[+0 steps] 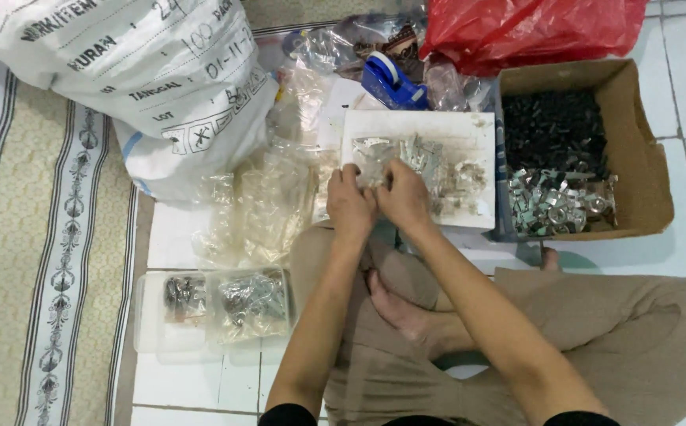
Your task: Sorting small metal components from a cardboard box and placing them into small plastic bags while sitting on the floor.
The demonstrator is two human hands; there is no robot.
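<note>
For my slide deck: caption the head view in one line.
Both hands, left hand and right hand, pinch a small clear bag over a white tray beside a cardboard box.

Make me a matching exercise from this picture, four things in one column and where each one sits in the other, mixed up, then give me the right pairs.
Things
1. cardboard box
2. blue tape dispenser
3. big white sack
4. clear lidded tub

Places
A. on the patterned mat, upper left
B. floor tiles beside the person's left knee
C. just above the white tray
D. right of the white tray, holding black and silver metal parts

Pairs: 1-D, 2-C, 3-A, 4-B
</note>
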